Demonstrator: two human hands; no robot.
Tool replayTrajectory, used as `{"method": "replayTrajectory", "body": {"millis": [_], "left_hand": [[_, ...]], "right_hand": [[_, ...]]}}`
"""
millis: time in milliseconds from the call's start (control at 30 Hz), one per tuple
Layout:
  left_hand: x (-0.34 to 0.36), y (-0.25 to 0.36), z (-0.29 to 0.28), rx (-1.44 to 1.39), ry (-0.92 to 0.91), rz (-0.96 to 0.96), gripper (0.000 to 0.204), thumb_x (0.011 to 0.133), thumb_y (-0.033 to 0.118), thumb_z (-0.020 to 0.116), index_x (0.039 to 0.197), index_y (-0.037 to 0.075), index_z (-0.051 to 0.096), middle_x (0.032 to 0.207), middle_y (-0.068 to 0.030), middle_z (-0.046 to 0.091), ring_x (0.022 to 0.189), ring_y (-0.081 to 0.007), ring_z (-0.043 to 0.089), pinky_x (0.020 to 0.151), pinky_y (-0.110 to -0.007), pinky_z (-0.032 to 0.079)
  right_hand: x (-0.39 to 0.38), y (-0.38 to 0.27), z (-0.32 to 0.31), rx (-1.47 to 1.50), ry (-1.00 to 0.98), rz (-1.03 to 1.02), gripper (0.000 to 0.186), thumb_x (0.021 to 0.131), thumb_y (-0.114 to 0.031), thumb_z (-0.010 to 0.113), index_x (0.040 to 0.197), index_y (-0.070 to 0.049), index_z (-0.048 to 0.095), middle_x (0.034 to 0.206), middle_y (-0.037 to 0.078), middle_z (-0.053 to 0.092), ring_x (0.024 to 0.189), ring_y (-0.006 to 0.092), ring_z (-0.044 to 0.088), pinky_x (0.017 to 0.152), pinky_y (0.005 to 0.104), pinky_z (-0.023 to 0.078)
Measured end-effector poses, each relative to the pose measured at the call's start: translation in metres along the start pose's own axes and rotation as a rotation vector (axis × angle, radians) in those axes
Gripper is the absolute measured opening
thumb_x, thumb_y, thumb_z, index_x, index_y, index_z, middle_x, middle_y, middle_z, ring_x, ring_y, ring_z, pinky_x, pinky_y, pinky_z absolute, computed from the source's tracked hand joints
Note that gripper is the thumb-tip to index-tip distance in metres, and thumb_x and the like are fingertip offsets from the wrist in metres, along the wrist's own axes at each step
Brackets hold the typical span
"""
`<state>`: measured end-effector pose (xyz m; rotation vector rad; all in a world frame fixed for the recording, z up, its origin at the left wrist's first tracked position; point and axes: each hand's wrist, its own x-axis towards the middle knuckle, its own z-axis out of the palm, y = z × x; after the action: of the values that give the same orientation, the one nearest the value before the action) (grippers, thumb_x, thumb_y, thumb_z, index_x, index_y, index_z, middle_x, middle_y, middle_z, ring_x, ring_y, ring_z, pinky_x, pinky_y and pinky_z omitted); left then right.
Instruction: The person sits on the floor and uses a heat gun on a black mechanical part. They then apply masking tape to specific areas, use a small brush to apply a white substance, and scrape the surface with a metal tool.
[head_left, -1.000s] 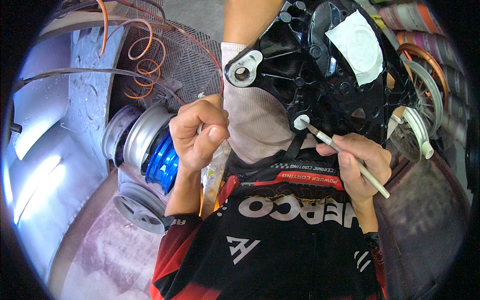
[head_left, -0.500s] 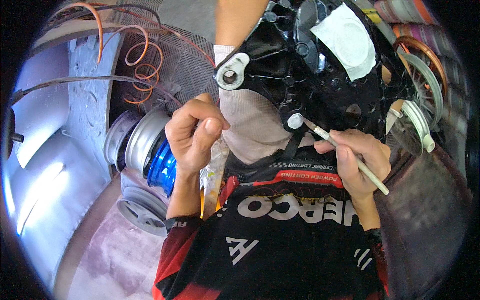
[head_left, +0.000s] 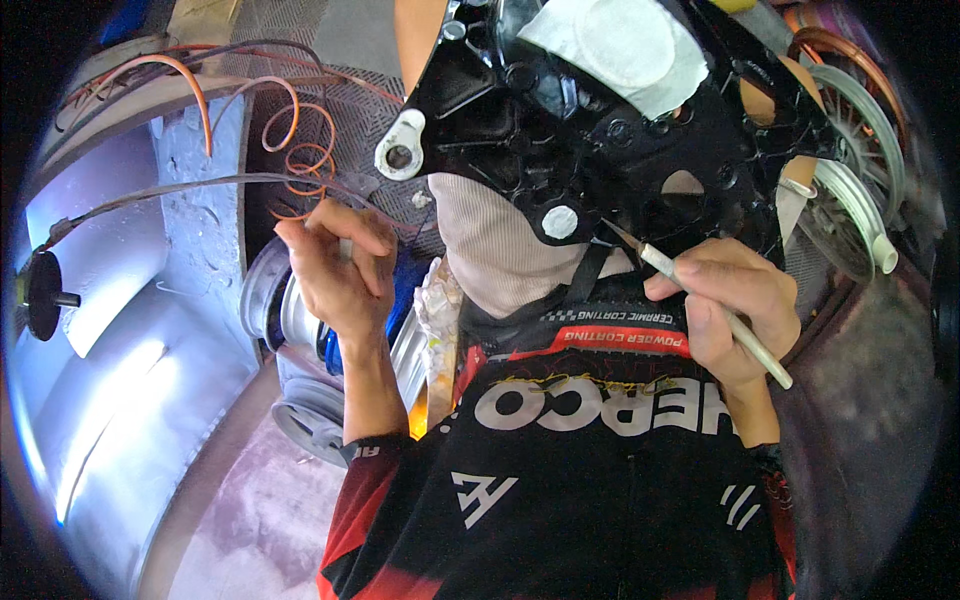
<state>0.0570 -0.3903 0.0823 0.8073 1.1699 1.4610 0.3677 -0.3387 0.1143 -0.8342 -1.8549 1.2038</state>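
A glossy black cast part lies over my lap, with a white masking patch at its top and a small white disc near its lower edge. My right hand grips a slim pale craft knife, its blade tip beside the disc, just to the right. Left of the part, my left hand is raised with fingers curled around something pale that I cannot make out. A beige cloth shows beneath the part.
At left are coiled orange hoses, stacked rims, a five-spoke wheel and a curved metal panel. More wheels stand at the right. A textured mat lies behind the part.
The black part has shifted left in view. My left hand has moved left and turned. The knife's tip has come off the white disc to its right.
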Motion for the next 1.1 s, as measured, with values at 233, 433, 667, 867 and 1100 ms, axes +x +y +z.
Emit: {"method": "replayTrajectory", "body": {"millis": [233, 433, 667, 867, 1100], "left_hand": [[0.012, -0.007, -0.018, 0.420, 0.173, 0.037, 0.024, 0.090, 0.003, 0.060, 0.112, 0.004, 0.049, 0.098, -0.0005, 0.051, 0.078, -0.0080, 0.044, 0.068, -0.021, 0.037], [0.041, -0.019, -0.044, 0.707, 0.127, -0.095, 0.027, 0.095, 0.001, 0.051, 0.122, 0.000, 0.056, 0.112, -0.0035, 0.059, 0.095, -0.0111, 0.054, 0.082, -0.024, 0.043], [0.031, -0.092, -0.140, 0.880, 0.158, -0.189, 0.032, 0.090, 0.006, 0.057, 0.122, 0.003, 0.058, 0.108, -0.0046, 0.063, 0.087, -0.0119, 0.056, 0.074, -0.028, 0.047], [0.013, -0.112, -0.136, 1.135, 0.274, -0.058, 0.024, 0.093, 0.012, 0.059, 0.115, 0.003, 0.061, 0.100, -0.0027, 0.064, 0.079, -0.0097, 0.056, 0.067, -0.027, 0.047], [0.004, -0.106, -0.125, 1.213, 0.403, -0.201, 0.022, 0.093, 0.013, 0.059, 0.113, 0.003, 0.061, 0.098, -0.0023, 0.063, 0.077, -0.0094, 0.055, 0.066, -0.026, 0.046]], "right_hand": [[-0.012, 0.003, -0.030, 0.154, 0.167, -0.096, 0.016, 0.091, -0.013, 0.064, 0.101, -0.001, 0.062, 0.081, 0.016, 0.067, 0.066, 0.0229, 0.068, 0.059, 0.0319, 0.057], [-0.058, 0.011, -0.110, 0.176, 0.644, -0.030, 0.030, 0.100, -0.023, 0.052, 0.112, 0.005, 0.056, 0.085, 0.016, 0.061, 0.069, 0.0236, 0.064, 0.058, 0.0334, 0.057], [-0.128, 0.068, -0.187, -0.248, 0.885, 0.527, 0.016, 0.095, -0.005, 0.059, 0.107, 0.002, 0.067, 0.086, 0.008, 0.069, 0.071, 0.0119, 0.066, 0.061, 0.0259, 0.055], [-0.238, 0.191, -0.181, -0.517, 0.181, 1.152, 0.023, 0.086, -0.019, 0.069, 0.077, 0.002, 0.070, 0.066, 0.017, 0.068, 0.060, 0.0234, 0.068, 0.057, 0.0374, 0.054], [-0.371, 0.329, -0.090, -0.589, 0.055, 1.431, 0.029, 0.082, -0.029, 0.071, 0.095, -0.003, 0.072, 0.093, 0.022, 0.070, 0.090, 0.0409, 0.067, 0.079, 0.0504, 0.053]]}}
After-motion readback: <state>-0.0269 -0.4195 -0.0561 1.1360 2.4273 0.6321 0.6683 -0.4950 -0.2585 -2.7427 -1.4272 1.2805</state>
